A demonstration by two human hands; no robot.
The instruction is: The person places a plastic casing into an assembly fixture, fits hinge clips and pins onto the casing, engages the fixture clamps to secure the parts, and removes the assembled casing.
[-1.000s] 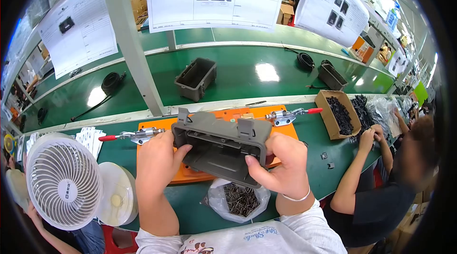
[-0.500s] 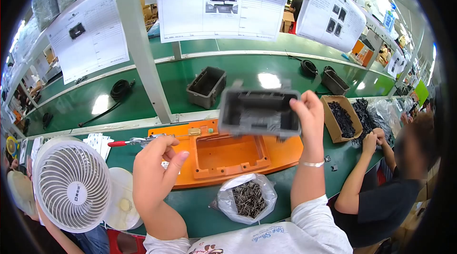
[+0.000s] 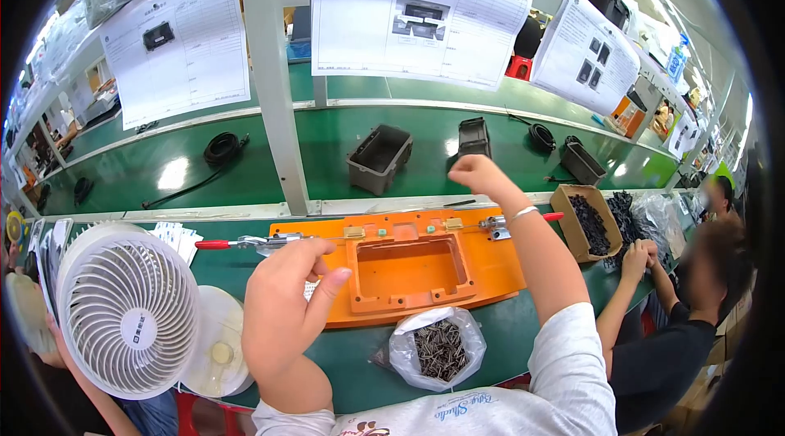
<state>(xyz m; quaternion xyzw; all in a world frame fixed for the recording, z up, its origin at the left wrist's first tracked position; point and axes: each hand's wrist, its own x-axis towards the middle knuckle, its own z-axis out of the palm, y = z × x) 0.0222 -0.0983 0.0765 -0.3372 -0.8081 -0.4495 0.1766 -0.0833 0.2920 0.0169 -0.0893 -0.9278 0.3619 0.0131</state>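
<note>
My right hand (image 3: 482,174) reaches over the green line behind the bench, its fingers closed at the near edge of a dark grey box (image 3: 473,138); whether they still grip it is hard to tell. Another grey open box (image 3: 380,159) stands to the left of it. My left hand (image 3: 298,293) hovers by the left part of the orange fixture (image 3: 499,268), fingers bent and apart, holding nothing. The fixture's rectangular recess holds nothing, and toggle clamps with red handles sit at both sides. In front lies a plastic bag of screws (image 3: 441,349).
A white fan (image 3: 135,317) stands at the left. At the right are a cardboard box of black parts (image 3: 587,223) and a co-worker's hands (image 3: 640,256). Paper sheets (image 3: 421,15) hang from the metal frame (image 3: 276,92). Coiled cables (image 3: 222,148) lie on the line.
The grey box has left the fixture and both hands, and is now on the green line at the back. My right hand has moved forward with it; my left hand has let go and stays near the fixture.
</note>
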